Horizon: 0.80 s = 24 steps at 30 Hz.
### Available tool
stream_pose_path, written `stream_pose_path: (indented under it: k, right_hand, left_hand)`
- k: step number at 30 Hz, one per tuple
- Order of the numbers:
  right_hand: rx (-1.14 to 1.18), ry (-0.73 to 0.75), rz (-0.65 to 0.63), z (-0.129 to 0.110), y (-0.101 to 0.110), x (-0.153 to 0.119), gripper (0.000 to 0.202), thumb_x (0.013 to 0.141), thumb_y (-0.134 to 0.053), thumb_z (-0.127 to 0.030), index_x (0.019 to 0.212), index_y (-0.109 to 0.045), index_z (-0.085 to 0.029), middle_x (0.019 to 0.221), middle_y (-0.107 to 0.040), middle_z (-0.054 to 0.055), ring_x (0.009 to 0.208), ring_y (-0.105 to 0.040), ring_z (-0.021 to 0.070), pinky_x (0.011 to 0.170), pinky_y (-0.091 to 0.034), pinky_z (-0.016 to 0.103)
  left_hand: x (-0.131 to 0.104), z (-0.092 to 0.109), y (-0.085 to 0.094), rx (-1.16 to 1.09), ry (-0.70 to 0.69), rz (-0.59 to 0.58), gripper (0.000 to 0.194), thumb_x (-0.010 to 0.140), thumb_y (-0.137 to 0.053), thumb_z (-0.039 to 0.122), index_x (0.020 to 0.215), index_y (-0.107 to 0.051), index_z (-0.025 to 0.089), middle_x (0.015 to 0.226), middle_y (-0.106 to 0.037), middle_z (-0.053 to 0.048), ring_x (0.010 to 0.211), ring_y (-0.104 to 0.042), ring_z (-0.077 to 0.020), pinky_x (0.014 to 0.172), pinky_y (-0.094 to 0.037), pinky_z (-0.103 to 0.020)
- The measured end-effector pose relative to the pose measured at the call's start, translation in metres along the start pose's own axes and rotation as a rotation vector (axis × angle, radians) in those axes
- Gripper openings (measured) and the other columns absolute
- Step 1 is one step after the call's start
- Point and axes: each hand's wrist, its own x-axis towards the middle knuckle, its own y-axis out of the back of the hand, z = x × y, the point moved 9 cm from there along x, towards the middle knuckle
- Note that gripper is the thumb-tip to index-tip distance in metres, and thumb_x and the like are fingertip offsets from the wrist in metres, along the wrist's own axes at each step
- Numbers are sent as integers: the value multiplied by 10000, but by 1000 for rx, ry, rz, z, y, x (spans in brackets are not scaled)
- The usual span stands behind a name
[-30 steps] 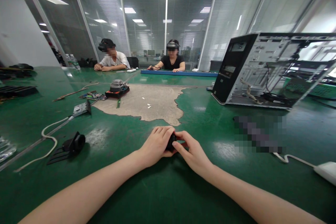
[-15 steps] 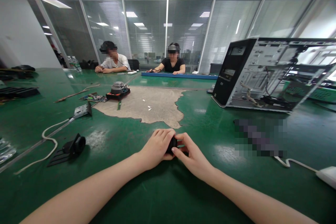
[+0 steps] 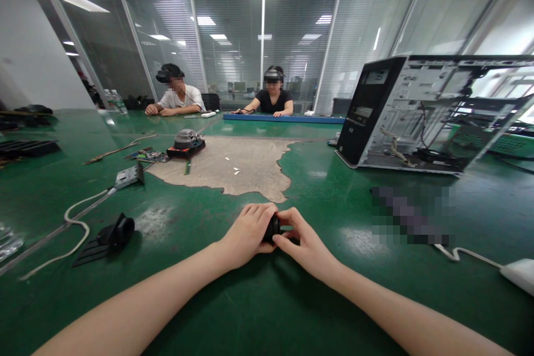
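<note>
Between my two hands, just over the green tabletop (image 3: 233, 311), is a small black rounded part (image 3: 272, 228); its kind is hard to make out. My left hand (image 3: 249, 232) wraps around it from the left, the fingers over its top and far side. From the right, my right hand (image 3: 302, 236) pinches its edge with thumb and fingertips. Much of the part is hidden behind the fingers. To the left on the table lies a black plastic piece (image 3: 120, 231) with a round ring and flat slats.
An opened computer case (image 3: 354, 122) stands at right, near a blurred-out object (image 3: 406, 214) with a white cable. Left of centre are a metal bracket (image 3: 130, 175), a circuit board (image 3: 148, 154) and a grey-topped fan cooler (image 3: 186, 143). Two people sit across the table behind a blue bar (image 3: 287, 118).
The camera view has shifted very slightly. Both hands keep their hold on the black part, with barely any movement of the fingers.
</note>
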Motion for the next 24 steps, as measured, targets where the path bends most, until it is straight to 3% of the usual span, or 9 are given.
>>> stream_pose_path:
  k: [6,13,19,24]
  right_hand:
    - [97,-27,0,8,0,2,151,773,-494,-294,890,-437,-218,894,-483,7,848,-525,137,637,-508,254]
    - [32,-88,-11,14,0,3,201,774,-491,-266,958,-442,-201,952,-510,37,858,-532,145,700,-496,289]
    - [-67,43,2,-5,0,1,190,757,-518,-221,938,-462,-207,945,-489,24,910,-509,148,743,-477,276]
    - [38,-23,-5,6,-1,4,147,780,-484,-266,909,-443,-209,904,-483,19,830,-532,139,637,-510,262]
  left_hand:
    - [0,0,-1,4,-14,22,586,641,-608,220,1142,-307,170,1114,-477,-83,1021,-445,-235,876,-348,-386]
    - [0,-1,-1,3,-11,15,585,640,-608,229,1140,-309,172,1113,-480,-84,1019,-447,-237,876,-348,-387]
    - [0,-2,-2,12,-17,10,593,630,-603,208,1141,-304,180,1117,-478,-83,1024,-450,-238,867,-355,-395]
    - [0,-1,-2,9,-15,31,579,645,-597,235,1141,-303,185,1104,-485,-80,1019,-456,-238,862,-362,-394]
